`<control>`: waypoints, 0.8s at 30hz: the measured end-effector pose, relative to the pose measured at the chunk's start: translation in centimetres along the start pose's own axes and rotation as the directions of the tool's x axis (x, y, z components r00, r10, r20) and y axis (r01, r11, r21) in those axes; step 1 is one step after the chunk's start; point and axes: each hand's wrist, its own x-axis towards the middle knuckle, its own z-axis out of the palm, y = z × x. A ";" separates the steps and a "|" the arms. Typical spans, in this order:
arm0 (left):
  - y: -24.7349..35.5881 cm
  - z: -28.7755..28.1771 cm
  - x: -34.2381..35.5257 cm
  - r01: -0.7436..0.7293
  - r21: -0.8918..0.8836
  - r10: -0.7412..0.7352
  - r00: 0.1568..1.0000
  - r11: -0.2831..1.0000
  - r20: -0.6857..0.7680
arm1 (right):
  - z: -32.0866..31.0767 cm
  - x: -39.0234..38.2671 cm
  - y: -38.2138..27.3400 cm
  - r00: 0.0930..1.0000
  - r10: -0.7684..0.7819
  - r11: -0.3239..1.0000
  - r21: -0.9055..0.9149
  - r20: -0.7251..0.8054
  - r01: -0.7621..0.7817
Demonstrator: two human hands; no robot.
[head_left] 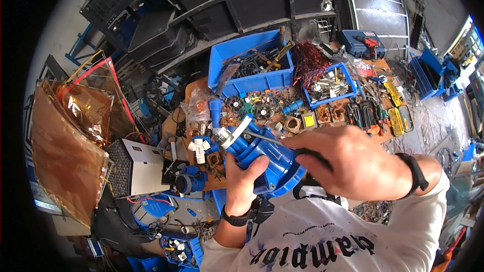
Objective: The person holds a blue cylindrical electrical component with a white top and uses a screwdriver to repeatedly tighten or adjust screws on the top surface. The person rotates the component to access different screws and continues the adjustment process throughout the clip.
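My left hand (242, 184) grips a blue cast housing (272, 161) with several cylindrical ports, its thumb lying against the side. A white bracket-like fitting (229, 136) sits at the housing's upper left end. My right hand (343, 161) is closed on the dark handle of a long metal tool (259, 136), perhaps a screwdriver; its shaft reaches across the housing to the white fitting, and whether the tip touches is unclear. A blue tube-like part (216, 111) and a white branched fitting (199, 148) lie just beyond my left hand.
The cluttered bench holds a blue bin of cables (249, 88), a blue tray (327, 100), hand tools (368, 118), small parts and a toolbox (360, 43) with a drill on top. Copper-coloured panels (65, 151) and a metal cabinet (146, 168) stand at left; blue crates (426, 78) at right.
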 end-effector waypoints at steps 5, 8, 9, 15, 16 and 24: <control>0.4 -0.4 0.6 0.037 -0.001 -0.037 0.999 0.999 -0.017 | 1.0 -1.1 1.4 1.000 0.005 0.996 0.087 -0.027 -0.002; -0.3 -0.2 0.3 0.015 -0.007 -0.015 0.999 1.000 -0.033 | 2.3 -1.4 1.8 0.999 0.040 0.990 0.139 -0.028 -0.036; -0.5 -0.3 0.3 -0.005 -0.012 0.005 1.000 1.000 -0.022 | 2.7 -1.5 1.9 0.998 0.029 0.988 0.152 -0.062 -0.019; -0.4 -1.0 0.3 -0.030 -0.007 0.030 0.999 1.000 -0.009 | 4.9 -2.3 2.5 0.987 -0.039 0.970 0.233 -0.153 0.075; -0.5 -1.0 0.3 -0.035 -0.009 0.035 0.999 0.999 -0.006 | 5.1 -2.5 2.6 0.985 -0.042 0.969 0.231 -0.166 0.081; -1.2 -2.0 0.0 -0.045 0.043 0.045 0.999 0.998 -0.011 | 4.9 -2.6 2.7 0.993 -0.030 0.977 0.204 -0.116 0.054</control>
